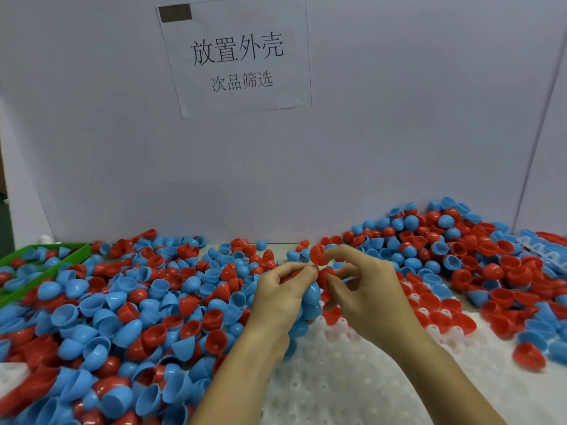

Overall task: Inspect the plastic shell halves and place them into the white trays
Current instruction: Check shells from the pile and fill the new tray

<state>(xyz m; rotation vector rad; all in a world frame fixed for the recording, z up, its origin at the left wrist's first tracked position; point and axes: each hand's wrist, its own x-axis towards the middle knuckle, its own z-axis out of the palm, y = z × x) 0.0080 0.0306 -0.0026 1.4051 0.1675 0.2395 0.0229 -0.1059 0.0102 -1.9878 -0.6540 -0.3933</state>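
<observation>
Both hands are up over the near edge of the heap, working close together. The left hand (277, 294) is curled tight round a stack of blue shell halves (310, 305), the domes bulging out between palm and fingers, with its thumb tip pressed up against the red pieces at the top. The right hand (365, 289) has its fingers bent in a pinch: index and thumb clamp a red shell half (317, 254) held just above the left thumb, and a second red shell half (325, 276) sits lower, caught between the two hands — which fingers actually carry it is hard to tell. Under both wrists lies the white tray (337, 378), its pockets mostly bare near the camera, while a few red halves (441, 319) sit in the pockets further right. All around, the loose pile of red and blue halves (138, 302) spreads across the table, rising into a mound at back right (429, 231). A green bin (46, 273) at far left holds more halves, and a paper sign (236, 56) hangs on the white wall behind.
</observation>
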